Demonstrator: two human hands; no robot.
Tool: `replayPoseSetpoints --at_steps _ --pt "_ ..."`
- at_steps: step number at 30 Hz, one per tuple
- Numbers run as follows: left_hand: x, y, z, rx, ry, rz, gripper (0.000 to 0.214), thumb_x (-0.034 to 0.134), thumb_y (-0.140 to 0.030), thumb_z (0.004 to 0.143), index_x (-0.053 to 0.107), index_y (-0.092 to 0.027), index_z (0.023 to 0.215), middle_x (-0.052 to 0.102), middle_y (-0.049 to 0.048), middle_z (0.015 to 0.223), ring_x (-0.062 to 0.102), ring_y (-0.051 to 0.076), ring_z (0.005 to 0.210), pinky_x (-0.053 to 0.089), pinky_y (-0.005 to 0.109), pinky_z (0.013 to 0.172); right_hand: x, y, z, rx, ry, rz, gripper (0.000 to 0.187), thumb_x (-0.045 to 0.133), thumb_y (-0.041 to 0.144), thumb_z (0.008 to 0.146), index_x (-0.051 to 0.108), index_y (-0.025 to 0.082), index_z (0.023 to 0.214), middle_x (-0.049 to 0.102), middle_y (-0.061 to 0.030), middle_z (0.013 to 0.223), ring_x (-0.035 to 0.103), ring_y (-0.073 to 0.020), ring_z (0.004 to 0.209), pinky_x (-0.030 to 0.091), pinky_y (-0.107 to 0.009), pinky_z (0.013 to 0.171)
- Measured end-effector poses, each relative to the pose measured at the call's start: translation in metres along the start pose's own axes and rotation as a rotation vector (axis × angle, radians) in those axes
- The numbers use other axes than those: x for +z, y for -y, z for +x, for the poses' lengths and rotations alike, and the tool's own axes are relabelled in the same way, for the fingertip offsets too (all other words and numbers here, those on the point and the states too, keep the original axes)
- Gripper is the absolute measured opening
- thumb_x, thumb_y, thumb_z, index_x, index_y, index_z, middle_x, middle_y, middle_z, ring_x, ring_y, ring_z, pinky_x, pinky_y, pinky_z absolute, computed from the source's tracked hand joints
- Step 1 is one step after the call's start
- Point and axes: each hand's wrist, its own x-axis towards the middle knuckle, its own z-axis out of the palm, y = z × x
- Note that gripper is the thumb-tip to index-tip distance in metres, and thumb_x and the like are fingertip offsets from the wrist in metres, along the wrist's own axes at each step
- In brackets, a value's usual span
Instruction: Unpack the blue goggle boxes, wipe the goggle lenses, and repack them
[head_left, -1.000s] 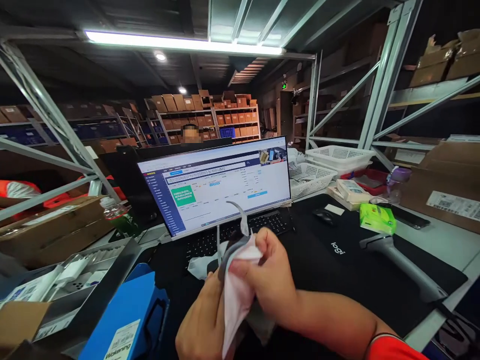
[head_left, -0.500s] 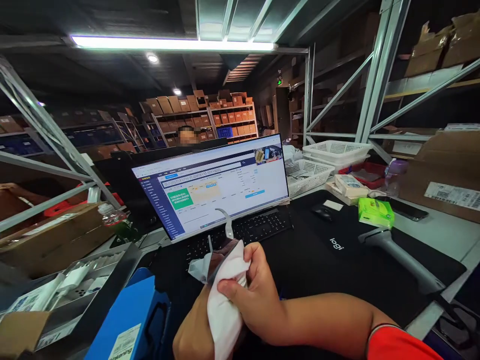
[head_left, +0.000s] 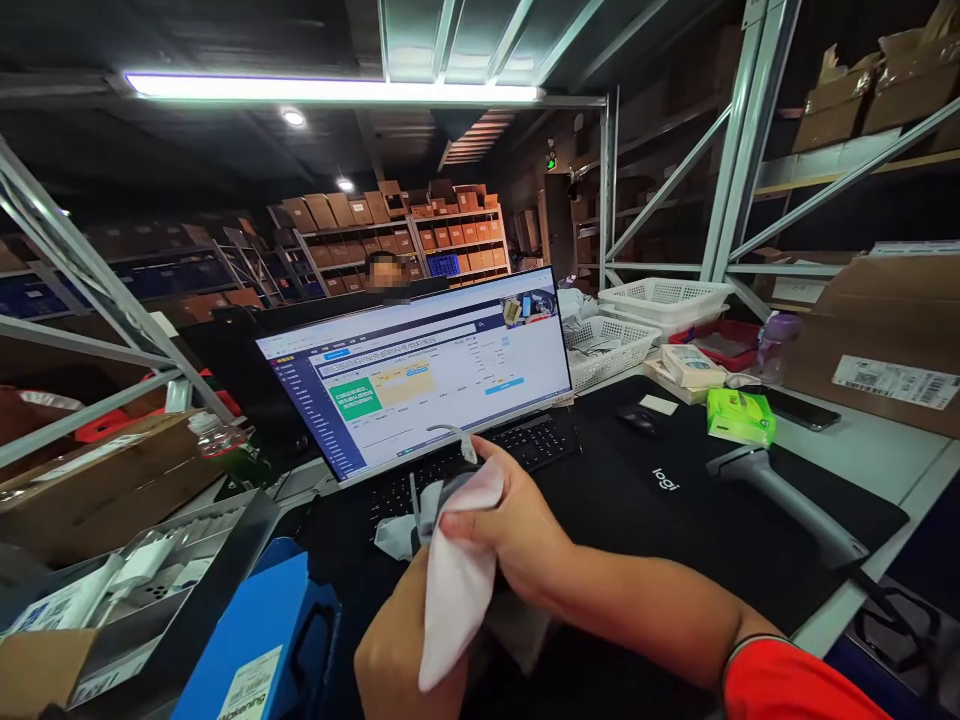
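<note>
My right hand (head_left: 525,520) is closed on a white cloth (head_left: 459,600), pinching it between thumb and fingers. The cloth hangs over my left hand (head_left: 397,645), whose fingers are mostly covered. Between my hands is a dark item (head_left: 452,490) with a thin, curved grey arm (head_left: 466,446) sticking out towards the monitor. My left hand grips it from below; the cloth and fingers hide most of it, so its kind is unclear. Crumpled pale wrapping (head_left: 397,537) shows beside it, above the black desk mat (head_left: 600,580).
A monitor (head_left: 420,370) and a black keyboard (head_left: 536,445) stand ahead. To the right are a mouse (head_left: 636,419), a barcode scanner (head_left: 791,503), a green packet (head_left: 740,416) and white baskets (head_left: 615,350). A blue box (head_left: 247,630) and an open grey box (head_left: 172,590) lie left.
My right hand has moved up along the dark item, its fingers now near the curved arm. The cloth has shifted with it, and pale material shows below my right wrist.
</note>
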Motion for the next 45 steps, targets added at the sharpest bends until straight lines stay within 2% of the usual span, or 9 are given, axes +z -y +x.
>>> replayPoseSetpoints --at_steps 6,14,18,22,27,30,33,37,45 --pt "0.001 -0.009 0.002 0.087 0.083 0.052 0.016 0.063 -0.007 0.089 0.064 -0.015 0.103 0.077 0.0173 0.104 0.076 0.029 0.089 0.058 0.033 0.063 -0.003 0.022 0.014 0.151 0.008 0.108 0.054 0.102 0.03 0.04 0.068 0.014 0.078 0.067 0.0023 0.068 0.06 -0.0106 0.064 0.052 -0.022 0.069" --pt "-0.01 -0.004 0.005 -0.095 0.102 -0.04 0.019 0.04 -0.023 0.098 0.057 -0.015 0.093 0.066 0.0087 0.067 0.064 0.021 0.05 0.048 0.03 0.044 -0.005 -0.024 -0.007 -0.029 0.003 -0.115 0.089 0.096 0.012 0.046 0.06 0.025 0.126 0.076 0.0018 0.098 0.068 -0.016 0.082 0.054 -0.026 0.076" --pt "-0.006 -0.015 0.005 -0.065 0.117 0.03 0.016 0.048 -0.011 0.095 0.062 -0.013 0.102 0.076 0.0102 0.091 0.074 0.02 0.079 0.056 0.027 0.064 -0.008 0.007 0.003 0.13 -0.065 -0.052 0.079 0.099 0.025 0.046 0.067 0.021 0.117 0.073 0.0032 0.078 0.066 -0.0136 0.067 0.056 -0.025 0.07" --pt "-0.005 -0.019 0.006 -0.02 0.108 -0.025 0.011 0.058 -0.007 0.091 0.065 -0.011 0.099 0.076 0.0118 0.106 0.072 0.023 0.106 0.057 0.031 0.089 -0.012 0.018 0.004 0.191 -0.142 -0.058 0.077 0.099 0.034 0.05 0.068 0.021 0.119 0.075 -0.0002 0.083 0.069 -0.0158 0.074 0.059 -0.027 0.074" --pt "-0.019 -0.011 0.011 -0.125 0.173 -0.019 0.02 0.048 -0.009 0.094 0.061 -0.015 0.08 0.065 0.0059 0.069 0.065 0.02 0.064 0.047 0.032 0.053 -0.014 -0.023 -0.023 -0.106 -0.02 -0.281 0.077 0.096 0.026 0.058 0.062 0.029 0.126 0.074 0.0019 0.09 0.069 -0.0166 0.076 0.057 -0.027 0.07" --pt "-0.022 -0.01 0.011 -0.175 0.175 -0.033 0.027 0.04 -0.012 0.098 0.06 -0.014 0.081 0.061 0.0049 0.065 0.061 0.02 0.057 0.042 0.033 0.048 -0.014 -0.029 -0.02 -0.186 -0.001 -0.343 0.08 0.096 0.022 0.057 0.06 0.029 0.128 0.075 0.0001 0.1 0.072 -0.0189 0.084 0.058 -0.03 0.076" --pt "-0.017 -0.014 0.007 -0.16 0.187 -0.082 0.02 0.045 -0.013 0.098 0.063 -0.013 0.09 0.069 0.0074 0.078 0.067 0.019 0.069 0.047 0.031 0.053 -0.017 -0.004 -0.002 -0.047 -0.007 -0.354 0.072 0.096 0.032 0.056 0.066 0.027 0.122 0.075 -0.0007 0.091 0.072 -0.0211 0.079 0.059 -0.035 0.076" --pt "-0.013 -0.016 0.004 -0.081 0.219 -0.22 0.022 0.053 -0.018 0.098 0.065 -0.008 0.113 0.073 0.0136 0.119 0.068 0.022 0.112 0.056 0.028 0.086 -0.022 0.019 0.007 0.097 -0.039 -0.386 0.05 0.089 0.049 0.066 0.072 0.029 0.11 0.074 -0.0028 0.086 0.072 -0.0239 0.079 0.058 -0.04 0.077" --pt "-0.029 -0.001 0.012 -0.184 0.254 -0.135 0.024 0.048 -0.018 0.099 0.061 -0.017 0.079 0.064 0.0041 0.072 0.06 0.017 0.063 0.041 0.032 0.055 -0.02 -0.032 -0.03 -0.36 -0.111 -0.518 0.067 0.096 0.029 0.058 0.064 0.029 0.117 0.073 -0.0029 0.104 0.07 -0.0229 0.092 0.054 -0.035 0.082"
